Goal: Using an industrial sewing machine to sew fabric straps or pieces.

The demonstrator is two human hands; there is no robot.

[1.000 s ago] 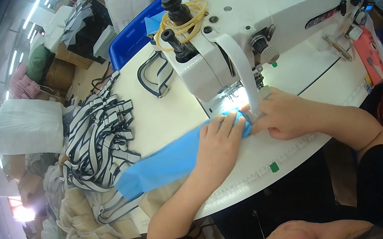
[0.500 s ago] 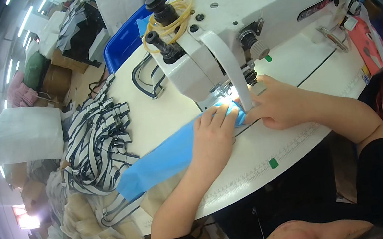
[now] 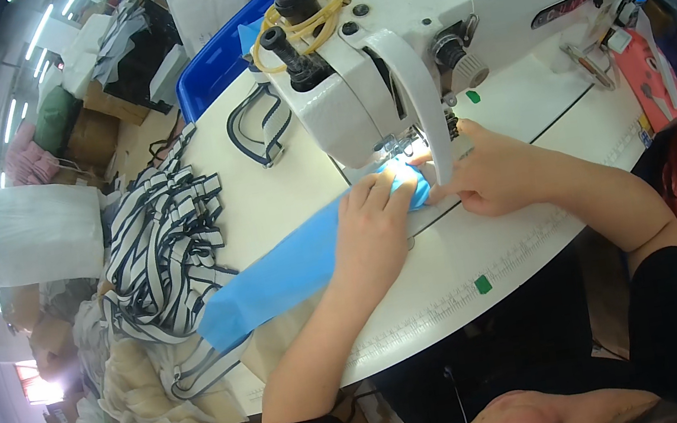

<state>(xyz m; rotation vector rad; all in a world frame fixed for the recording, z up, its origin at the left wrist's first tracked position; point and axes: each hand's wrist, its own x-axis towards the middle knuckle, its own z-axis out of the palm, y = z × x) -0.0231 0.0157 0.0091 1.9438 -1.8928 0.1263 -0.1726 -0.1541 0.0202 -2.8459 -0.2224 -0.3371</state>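
A long strip of light blue fabric [image 3: 278, 277] lies slantwise on the sewing table, its right end bunched under the lit needle area of a white sewing machine [image 3: 351, 122]. My left hand [image 3: 369, 229] presses on the strip just before the needle, fingers laid out flat. At the strip's right end my right hand [image 3: 490, 171] is closed on the fabric edge, thumb at the near side. The machine's white curved lever [image 3: 417, 95] partly covers its fingertips, so the exact pinch is hard to see.
Left on the table lies a heap of black-and-white striped straps [image 3: 164, 246], with one loose strap loop [image 3: 260, 127] near the machine. Beige fabric pieces [image 3: 149, 406] hang at the table's left edge. Behind stands a blue bin [image 3: 201, 79]. A red pouch [image 3: 647, 78] sits far right.
The view has shifted slightly. Both hands stay at the needle end of the blue fabric; the right hand sits slightly farther from me. The fabric keeps nearly the same position.
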